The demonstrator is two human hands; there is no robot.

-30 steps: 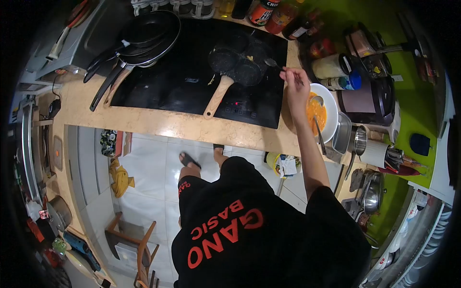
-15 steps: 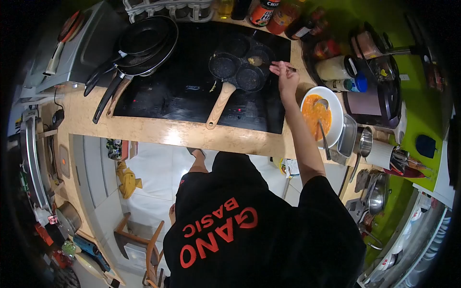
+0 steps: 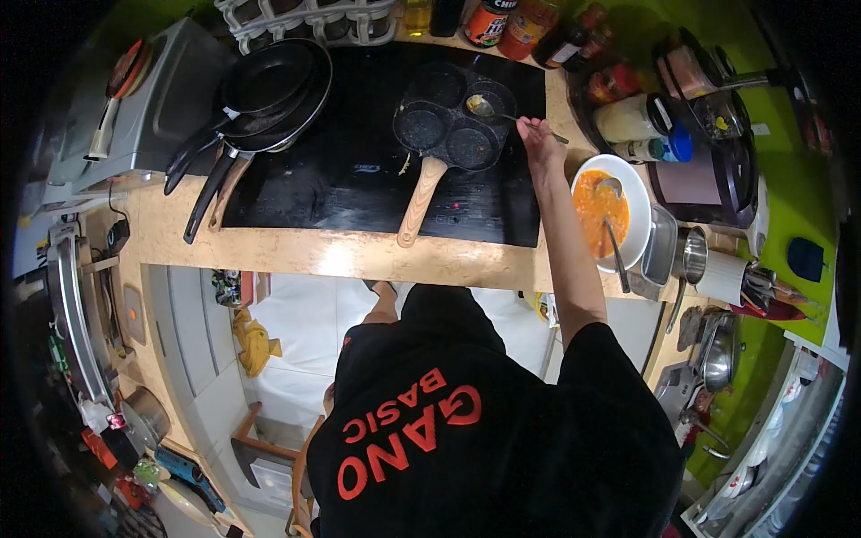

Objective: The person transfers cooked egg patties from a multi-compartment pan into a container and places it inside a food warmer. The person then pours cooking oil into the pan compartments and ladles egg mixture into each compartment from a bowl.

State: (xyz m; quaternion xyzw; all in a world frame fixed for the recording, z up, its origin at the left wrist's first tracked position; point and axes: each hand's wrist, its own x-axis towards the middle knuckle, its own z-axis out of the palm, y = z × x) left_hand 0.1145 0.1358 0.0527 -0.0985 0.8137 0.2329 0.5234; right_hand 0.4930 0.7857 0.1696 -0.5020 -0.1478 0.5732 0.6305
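Note:
My right hand (image 3: pixel 542 146) is closed on the handle of a metal spoon (image 3: pixel 482 107). The spoon's bowl is over the far right cup of a dark, speckled multi-cup frying pan (image 3: pixel 446 123), with some yellowish food at its tip. The pan's wooden handle (image 3: pixel 421 204) points toward me. Beside my right forearm stands a white bowl (image 3: pixel 639 208) of orange, egg-like mixture (image 3: pixel 595 212) with a ladle (image 3: pixel 615 247) in it. Only a sliver of skin, perhaps my left hand (image 3: pixel 329 397), shows beside my black shirt; its fingers are hidden.
Stacked black frying pans (image 3: pixel 273 94) lie at the hob's left, handles toward me. The black hob (image 3: pixel 305 193) carries the multi-cup pan. Sauce bottles (image 3: pixel 490 23) and jars (image 3: pixel 632 117) line the back and right. A metal tray (image 3: pixel 660 242) and small saucepan (image 3: pixel 692 254) sit beyond the bowl.
The view has shifted slightly. My right hand still holds the spoon at the pan's far right cup, and the spoon's bowl has moved slightly away from me.

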